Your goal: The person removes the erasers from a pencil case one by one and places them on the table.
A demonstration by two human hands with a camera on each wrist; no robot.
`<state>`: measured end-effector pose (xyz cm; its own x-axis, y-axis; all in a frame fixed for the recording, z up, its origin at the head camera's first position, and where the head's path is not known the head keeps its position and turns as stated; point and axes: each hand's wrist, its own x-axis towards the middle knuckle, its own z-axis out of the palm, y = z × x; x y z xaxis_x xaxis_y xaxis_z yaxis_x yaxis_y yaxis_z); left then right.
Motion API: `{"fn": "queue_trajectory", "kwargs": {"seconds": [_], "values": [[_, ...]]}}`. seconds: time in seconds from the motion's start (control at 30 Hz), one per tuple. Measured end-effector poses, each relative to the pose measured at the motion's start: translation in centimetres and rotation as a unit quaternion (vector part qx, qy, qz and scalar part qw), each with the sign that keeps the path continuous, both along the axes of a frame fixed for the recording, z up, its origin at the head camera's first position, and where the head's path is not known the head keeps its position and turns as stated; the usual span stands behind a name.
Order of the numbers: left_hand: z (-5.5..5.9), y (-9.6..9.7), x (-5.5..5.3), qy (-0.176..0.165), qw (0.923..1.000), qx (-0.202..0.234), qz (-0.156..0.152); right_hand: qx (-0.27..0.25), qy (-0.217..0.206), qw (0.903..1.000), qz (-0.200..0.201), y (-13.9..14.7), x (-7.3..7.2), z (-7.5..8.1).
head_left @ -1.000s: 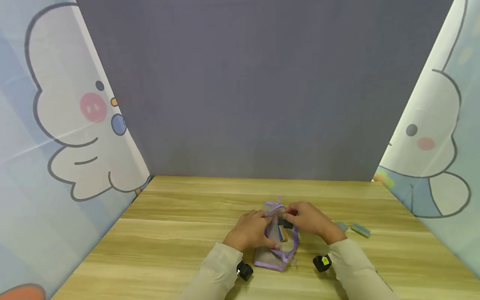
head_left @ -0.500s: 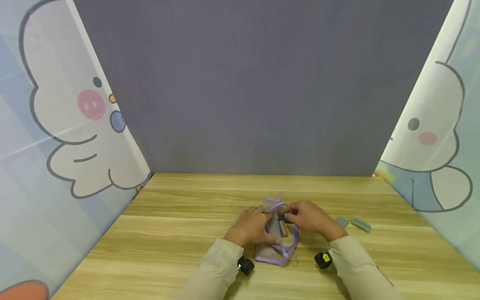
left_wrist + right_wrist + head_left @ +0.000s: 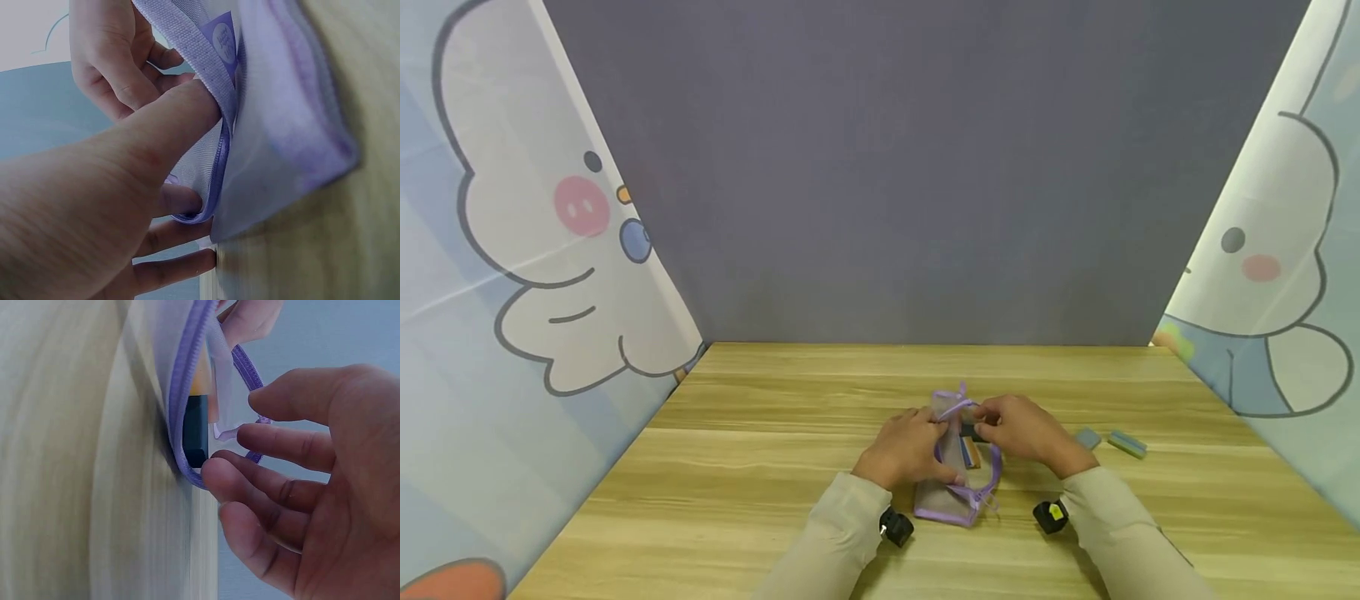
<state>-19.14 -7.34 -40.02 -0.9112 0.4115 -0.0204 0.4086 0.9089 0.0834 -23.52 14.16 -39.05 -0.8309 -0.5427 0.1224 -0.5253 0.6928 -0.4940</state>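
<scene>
A mesh zipper pouch [image 3: 942, 502] with purple trim lies on the table, its opening spread wide. My left hand [image 3: 904, 450] holds the near-left edge of that opening. In the left wrist view its thumb [image 3: 181, 119] goes in behind the purple band, and a fingertip lies at the zipper. My right hand [image 3: 1028, 431] is at the far right end of the opening, fingers loosely bent. The right wrist view shows its fingertips [image 3: 219, 472] close to the zipper edge, with nothing gripped. Inside the pouch are a dark block [image 3: 196, 434] and a blue, white and orange block [image 3: 972, 452].
Two small blocks lie on the wooden table [image 3: 737, 467] right of the pouch: a grey-blue one [image 3: 1087, 438] and a blue-green one [image 3: 1127, 443]. A grey panel [image 3: 880, 167] stands behind the table. Printed cartoon curtains [image 3: 512, 250] flank both sides.
The head view has shifted slightly. Both hands stay at the pouch opening in nearly the same pose, and the blocks on the table stay put.
</scene>
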Motion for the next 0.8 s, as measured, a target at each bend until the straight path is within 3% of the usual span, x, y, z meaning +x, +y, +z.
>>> {"fn": "queue_trajectory", "kwargs": {"seconds": [0.37,0.53,0.8], "values": [[0.26,-0.06,0.01,-0.009,0.9999,0.008,0.002,0.015,0.022,0.9996,-0.005,0.42,-0.22,-0.19],[0.07,-0.06,0.14,-0.015,0.9998,0.014,0.003,0.025,0.011,0.9996,0.000,0.79,-0.19,-0.33],[0.31,-0.13,0.04,0.005,1.0000,0.007,-0.004,0.011,0.010,0.9998,0.013,0.84,-0.29,-0.15]]}}
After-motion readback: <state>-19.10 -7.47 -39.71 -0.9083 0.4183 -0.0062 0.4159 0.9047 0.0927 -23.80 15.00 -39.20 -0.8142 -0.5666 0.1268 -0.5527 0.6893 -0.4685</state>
